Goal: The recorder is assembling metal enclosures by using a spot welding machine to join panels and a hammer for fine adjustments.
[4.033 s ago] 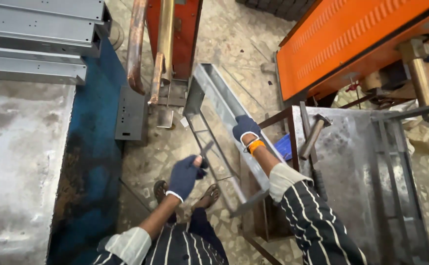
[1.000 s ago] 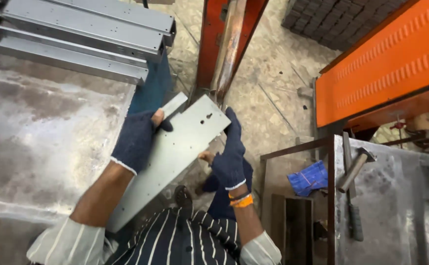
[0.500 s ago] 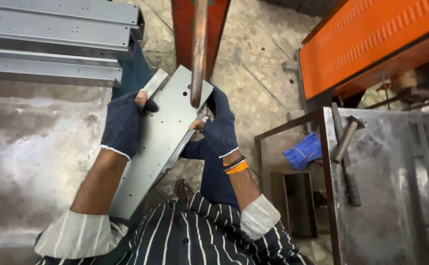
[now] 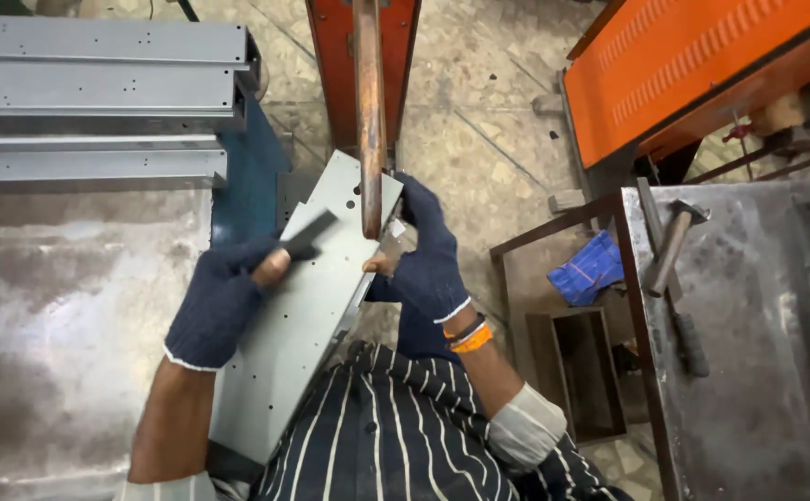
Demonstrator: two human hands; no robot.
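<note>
**Grey sheet-metal panel held under the vertical bar**

The grey sheet-metal panel point(image 4: 307, 306) lies at picture centre, running from 7 o'clock up to 1 o'clock, its upper end just beneath the rusty vertical bar point(image 4: 369, 111) of the orange machine point(image 4: 331, 65). The left hand point(image 4: 224, 301), in a dark knit glove, has its fingers closed over the panel's left edge. The right hand point(image 4: 428, 255), gloved likewise, has its fingers curled round the right edge near the top corner.

Hazards, as judged: the right hand's fingers sit just beside the bar's lower end; a slip of the panel could bring them under it. The panel's cut edges could bite through worn glove tips, which look open on both hands.

Outward: at 10 o'clock, grey folded channels point(image 4: 99, 93) are stacked on the steel worktop point(image 4: 52, 306). At 3 o'clock a hammer point(image 4: 672, 243) rests on a second worktop point(image 4: 748, 353).

Containers: an open brown metal box point(image 4: 576, 371) at 4 o'clock; its contents cannot be told. A blue packet point(image 4: 590, 269) lies just above it.
</note>
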